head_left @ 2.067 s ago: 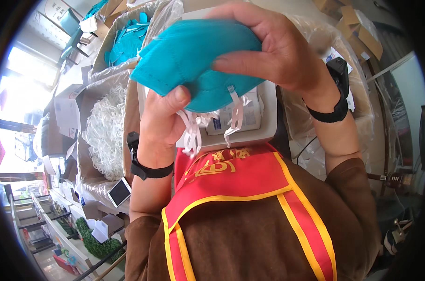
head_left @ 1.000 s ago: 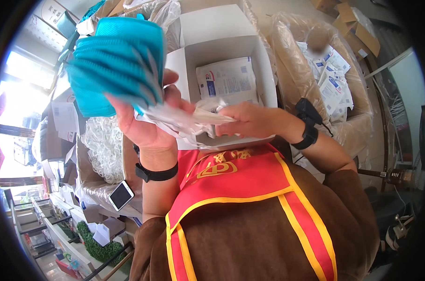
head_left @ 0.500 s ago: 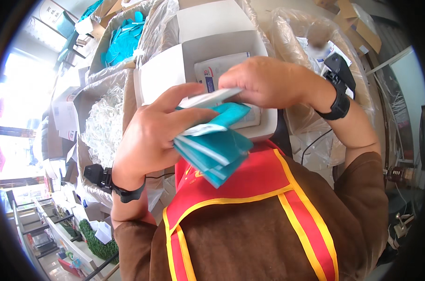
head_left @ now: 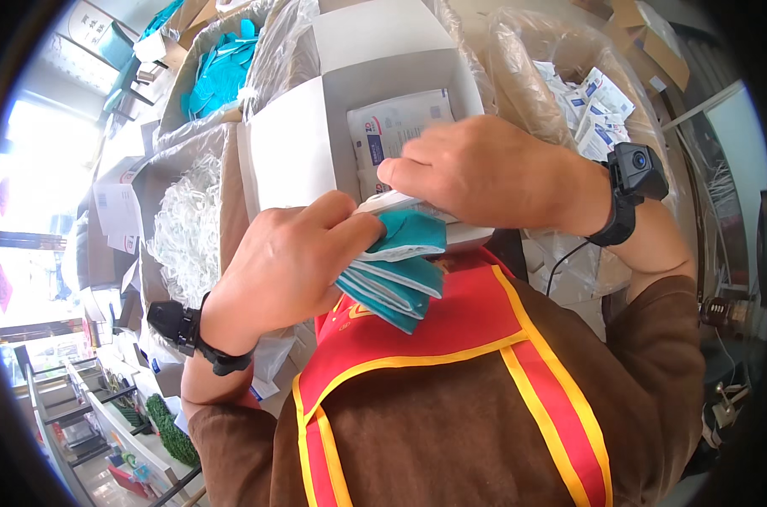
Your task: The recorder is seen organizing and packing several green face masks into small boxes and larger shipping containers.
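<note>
My left hand [head_left: 295, 253] is closed around several folded teal pads [head_left: 392, 283] with white undersides, which fan out below its fingers toward my apron. A white flat piece [head_left: 388, 202] spans the gap between my two hands, over the top of the pads. My right hand [head_left: 493, 173] grips the other end of that piece with curled fingers; its fingertips are partly hidden. Just beyond both hands stands an open white box [head_left: 284, 144]. Inside it lie flat white packets [head_left: 400, 114] with blue and red print, partly covered by my right hand.
At the far left, a lined carton holds teal pieces [head_left: 223, 72]. Nearer on the left, another has a heap of clear-white strips [head_left: 189, 215]. To the right, a plastic-lined carton contains small white packets [head_left: 599, 106]. A black cable [head_left: 561, 264] hangs by my right wrist.
My right hand has shifted slightly right and down, and my left hand has lowered a little. The teal pads have turned, showing more of their white edges.
</note>
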Demonstrator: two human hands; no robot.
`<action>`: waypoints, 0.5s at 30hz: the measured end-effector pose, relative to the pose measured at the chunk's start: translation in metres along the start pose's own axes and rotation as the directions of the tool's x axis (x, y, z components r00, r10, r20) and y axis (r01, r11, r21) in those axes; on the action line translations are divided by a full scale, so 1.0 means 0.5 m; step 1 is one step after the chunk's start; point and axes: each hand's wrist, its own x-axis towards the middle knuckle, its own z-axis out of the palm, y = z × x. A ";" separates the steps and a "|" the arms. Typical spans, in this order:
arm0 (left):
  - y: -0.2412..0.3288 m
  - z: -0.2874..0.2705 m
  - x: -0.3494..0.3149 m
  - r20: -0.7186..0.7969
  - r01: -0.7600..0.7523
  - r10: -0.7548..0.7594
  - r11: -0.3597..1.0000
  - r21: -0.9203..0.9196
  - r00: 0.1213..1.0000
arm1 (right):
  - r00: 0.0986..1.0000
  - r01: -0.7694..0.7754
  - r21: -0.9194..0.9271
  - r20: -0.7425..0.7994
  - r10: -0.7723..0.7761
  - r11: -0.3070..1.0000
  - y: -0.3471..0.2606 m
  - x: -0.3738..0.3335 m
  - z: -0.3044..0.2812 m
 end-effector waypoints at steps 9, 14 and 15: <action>0.005 -0.002 -0.008 0.003 -0.014 0.014 1.000 -0.021 1.000 | 0.996 0.086 -0.025 -0.021 -0.087 0.996 -0.005 -0.018 -0.025; 0.007 0.008 -0.014 -0.101 0.020 -0.033 0.992 -0.128 0.994 | 0.997 0.022 0.086 0.071 -0.028 0.996 -0.013 -0.034 -0.026; 0.004 0.010 -0.014 -0.126 -0.009 -0.003 0.995 -0.095 0.992 | 0.994 -0.005 0.159 0.108 -0.013 0.987 -0.013 -0.034 -0.030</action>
